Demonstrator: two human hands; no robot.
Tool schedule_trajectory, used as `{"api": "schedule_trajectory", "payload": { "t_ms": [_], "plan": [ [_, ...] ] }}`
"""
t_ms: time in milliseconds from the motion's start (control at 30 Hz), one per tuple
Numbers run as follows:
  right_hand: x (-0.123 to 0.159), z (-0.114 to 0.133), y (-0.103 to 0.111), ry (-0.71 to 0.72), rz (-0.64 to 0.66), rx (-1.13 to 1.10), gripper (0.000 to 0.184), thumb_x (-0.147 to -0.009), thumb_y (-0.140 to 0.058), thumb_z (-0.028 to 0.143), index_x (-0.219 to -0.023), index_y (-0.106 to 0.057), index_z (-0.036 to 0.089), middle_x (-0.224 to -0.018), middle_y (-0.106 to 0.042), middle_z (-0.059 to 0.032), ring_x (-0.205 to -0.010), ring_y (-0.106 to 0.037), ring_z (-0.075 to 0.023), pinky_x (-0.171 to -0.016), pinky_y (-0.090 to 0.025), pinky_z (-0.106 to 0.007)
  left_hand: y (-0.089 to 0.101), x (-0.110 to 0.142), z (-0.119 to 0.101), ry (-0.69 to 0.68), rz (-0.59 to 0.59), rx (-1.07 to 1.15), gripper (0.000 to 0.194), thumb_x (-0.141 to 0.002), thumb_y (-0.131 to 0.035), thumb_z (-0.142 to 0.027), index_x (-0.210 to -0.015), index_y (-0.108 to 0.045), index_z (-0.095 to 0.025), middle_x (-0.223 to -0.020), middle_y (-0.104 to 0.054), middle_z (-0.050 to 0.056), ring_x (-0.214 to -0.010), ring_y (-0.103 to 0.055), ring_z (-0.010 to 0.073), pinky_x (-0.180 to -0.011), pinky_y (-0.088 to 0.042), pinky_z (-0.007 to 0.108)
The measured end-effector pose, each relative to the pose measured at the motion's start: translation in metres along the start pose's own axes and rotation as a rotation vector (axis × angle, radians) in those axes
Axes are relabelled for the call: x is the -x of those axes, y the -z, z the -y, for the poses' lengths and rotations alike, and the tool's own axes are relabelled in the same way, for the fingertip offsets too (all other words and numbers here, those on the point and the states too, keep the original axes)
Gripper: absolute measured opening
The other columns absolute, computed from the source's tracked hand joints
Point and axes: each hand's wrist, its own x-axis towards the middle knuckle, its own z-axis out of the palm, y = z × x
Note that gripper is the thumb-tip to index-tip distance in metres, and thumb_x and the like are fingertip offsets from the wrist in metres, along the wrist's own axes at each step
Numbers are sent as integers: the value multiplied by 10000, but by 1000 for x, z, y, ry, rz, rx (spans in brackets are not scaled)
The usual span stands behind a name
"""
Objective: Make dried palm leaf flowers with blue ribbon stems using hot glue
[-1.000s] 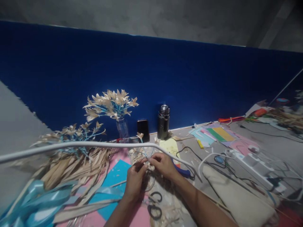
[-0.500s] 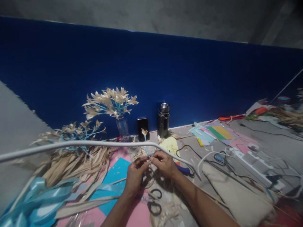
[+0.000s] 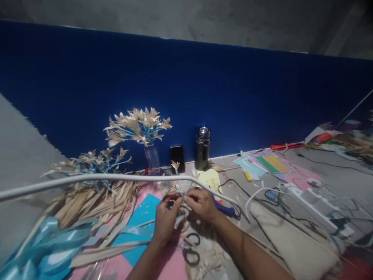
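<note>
Between my two hands stands a small handmade flower (image 3: 175,166) with pale petals and a thin light-blue stem. My left hand (image 3: 166,214) is closed, thumb and fingertips pinching the stem's lower end. My right hand (image 3: 201,202) is closed at the same spot, its fingertips meeting the left ones; it also pinches the stem. The exact grip is partly hidden by the fingers. Just below the hands lie scissors (image 3: 191,256) with black handles. Beneath my left wrist spreads a blue sheet (image 3: 142,217) on pink paper (image 3: 171,264).
A white cable (image 3: 96,177) crosses in front of the hands. Behind stand a glass vase of similar flowers (image 3: 152,155), a phone (image 3: 178,149) and a thermos (image 3: 202,149). Dried husk strips (image 3: 87,206) and blue ribbon (image 3: 55,245) lie left; a power strip (image 3: 314,206) lies right.
The flower head has tipped slightly to the left and down. Both hands stay pinched together in nearly the same place; the view has shifted slightly.
</note>
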Motion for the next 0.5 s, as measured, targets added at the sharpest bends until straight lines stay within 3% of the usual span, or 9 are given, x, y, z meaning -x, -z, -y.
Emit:
{"api": "schedule_trajectory", "payload": {
  "t_ms": [167, 300, 500],
  "plan": [
    [0, 0, 1, -11, -23, -5, 285, -891, -619, 323, -643, -662, 189, -609, -596, -4, -595, -544, -148, -591, -399, -259, -1, -1, 3, 35, 99, 93, 166, -711, -800, -288, -847, -766, -199, -880, -763, 66, -868, -687, 234, -817, -518, 340],
    [-1, -5, 0, 26, -28, 23, 271, -918, -627, 325, -702, -714, 186, -652, -668, -25, -634, -588, -155, -628, -436, -258, -2, -3, 4, 128, 32, 172, 200, -635, -836, -239, -809, -758, -179, -774, -737, 39, -747, -662, 196, -738, -510, 310],
    [0, -11, -2, -91, -18, -163, 192, -874, -713, 331, -754, -771, 193, -725, -735, -30, -702, -662, -170, -677, -495, -256, -2, -4, 5, 113, 22, 273, 231, -644, -877, -256, -804, -744, -156, -719, -688, 13, -673, -620, 156, -650, -484, 266]
  ]
}}
